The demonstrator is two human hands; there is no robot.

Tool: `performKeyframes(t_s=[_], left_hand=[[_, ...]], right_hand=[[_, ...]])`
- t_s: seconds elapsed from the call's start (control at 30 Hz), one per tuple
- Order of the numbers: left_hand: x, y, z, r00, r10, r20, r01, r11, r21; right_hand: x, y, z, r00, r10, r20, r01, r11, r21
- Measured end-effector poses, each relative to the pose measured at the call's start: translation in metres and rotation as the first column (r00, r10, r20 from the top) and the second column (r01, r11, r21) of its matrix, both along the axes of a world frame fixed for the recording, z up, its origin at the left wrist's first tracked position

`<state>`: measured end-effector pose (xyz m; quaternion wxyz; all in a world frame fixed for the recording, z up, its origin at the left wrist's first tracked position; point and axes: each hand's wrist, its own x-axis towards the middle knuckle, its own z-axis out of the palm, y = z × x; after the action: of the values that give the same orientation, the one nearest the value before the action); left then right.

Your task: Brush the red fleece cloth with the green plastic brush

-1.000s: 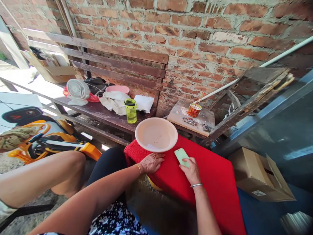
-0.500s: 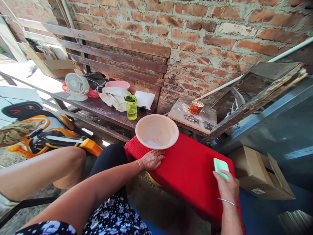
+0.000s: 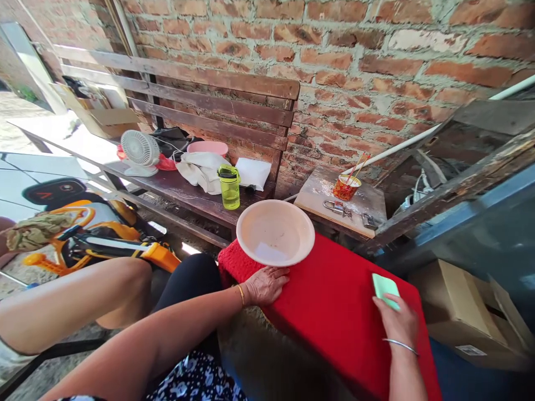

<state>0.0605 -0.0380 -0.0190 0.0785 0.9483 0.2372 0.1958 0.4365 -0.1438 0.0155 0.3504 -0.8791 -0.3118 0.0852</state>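
A red cloth (image 3: pixel 321 289) with a fluffy far-left corner covers a long low surface before me. On its far left end stands a pale round basin (image 3: pixel 309 236) with shallow clear water in it. My left hand (image 3: pixel 267 285) lies flat on the cloth, fingers stretched out against the basin's near side. Toward the right end, my right hand (image 3: pixel 397 318) grips a light-green rounded block (image 3: pixel 385 287) and holds it on the cloth. The block's underside is hidden, so whether it is a brush or a sponge I cannot tell.
On the wooden bench (image 3: pixel 188 192) are a white fan (image 3: pixel 140 149), white cloth and a green bottle (image 3: pixel 229 189). A board (image 3: pixel 317 192) bears a cup (image 3: pixel 346 187) and padlocks. Right stands a cardboard box (image 3: pixel 455 301); left, another person's leg (image 3: pixel 83 292) and an orange ride-on (image 3: pixel 154 256).
The view has shifted a little, so most things sit slightly lower and farther right. My right hand has slid slightly away from me with the green block. My left hand stays by the basin.
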Motion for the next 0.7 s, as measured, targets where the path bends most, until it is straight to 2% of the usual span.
performKeyframes(t_s=[0.07,0.1,0.13,0.2,0.3,0.4,0.47,0.5,0.57,0.63,0.7], left_hand=[[0.0,0.0,-0.001,1.0,-0.006,0.002,0.006,1.0,0.002],[0.0,0.0,-0.001,1.0,-0.01,0.002,0.01,1.0,0.002],[0.0,0.0,-0.001,1.0,-0.014,0.002,0.014,1.0,0.001],[-0.001,0.0,-0.001,1.0,-0.02,0.003,0.02,1.0,-0.003],[-0.003,-0.001,-0.002,1.0,-0.011,0.004,0.011,1.0,-0.01],[-0.003,-0.001,-0.004,1.0,-0.004,0.008,0.004,1.0,-0.008],[-0.004,-0.001,-0.006,1.0,-0.007,0.005,0.007,1.0,-0.003],[-0.004,-0.001,-0.006,1.0,-0.011,0.001,0.011,1.0,-0.004],[-0.004,-0.001,-0.007,1.0,-0.018,-0.006,0.018,1.0,-0.009],[-0.004,-0.001,-0.006,1.0,-0.022,0.001,0.022,1.0,-0.012],[-0.004,-0.001,-0.005,1.0,-0.017,0.017,0.017,1.0,-0.005]], right_hand=[[0.017,-0.006,0.005,0.98,-0.197,0.039,0.199,0.978,-0.056],[0.015,-0.003,0.007,0.975,-0.216,0.053,0.219,0.974,-0.055],[0.007,0.005,0.008,0.985,-0.165,0.058,0.167,0.985,-0.034],[-0.022,0.03,0.006,0.996,0.07,0.054,-0.072,0.997,0.035],[-0.075,0.08,-0.002,0.92,0.388,0.053,-0.392,0.915,0.098],[-0.104,0.12,-0.012,0.837,0.544,0.057,-0.547,0.831,0.102],[-0.1,0.132,-0.014,0.814,0.577,0.061,-0.581,0.809,0.091],[-0.09,0.132,-0.014,0.823,0.565,0.062,-0.569,0.819,0.079],[-0.059,0.123,-0.009,0.873,0.482,0.072,-0.485,0.873,0.046],[-0.018,0.102,0.0,0.94,0.328,0.093,-0.329,0.944,0.0],[0.025,0.074,0.011,0.981,0.142,0.133,-0.137,0.989,-0.048]])
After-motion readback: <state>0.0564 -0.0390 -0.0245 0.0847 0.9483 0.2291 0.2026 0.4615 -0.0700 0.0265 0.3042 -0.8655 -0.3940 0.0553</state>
